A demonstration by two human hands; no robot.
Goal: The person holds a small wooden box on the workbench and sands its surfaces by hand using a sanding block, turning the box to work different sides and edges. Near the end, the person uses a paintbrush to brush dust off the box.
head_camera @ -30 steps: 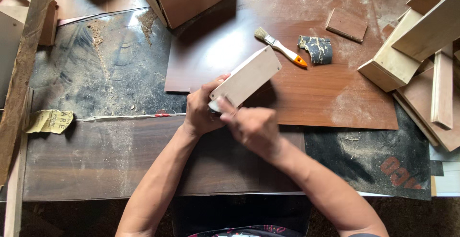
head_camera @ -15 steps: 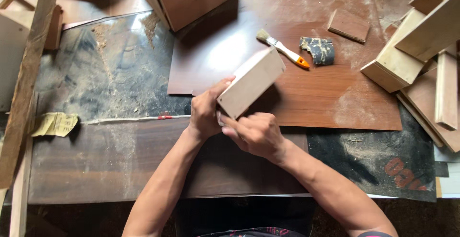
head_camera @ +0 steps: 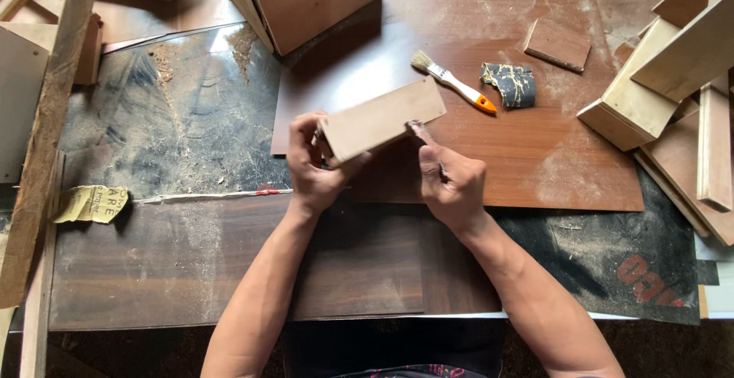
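Wooden block (head_camera: 380, 120) gripped at one end by left hand (head_camera: 315, 170) fingers, raised off the bench (head_camera: 229, 271), leaving the lower edge exposed to right hand (head_camera: 451, 183) fingers, closed around something small.

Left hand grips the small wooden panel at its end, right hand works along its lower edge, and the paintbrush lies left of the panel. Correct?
Not quite. The paintbrush lies to the right of the panel, beside the sandpaper scrap, as the head view shows. The left hand and right hand are as stated.

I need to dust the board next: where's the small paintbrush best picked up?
By the white handle of the paintbrush, near its orange tip, coming from the right: it lies flat on the brown panel, bristles pointing up-left, handle end free beside the sandpaper scrap.
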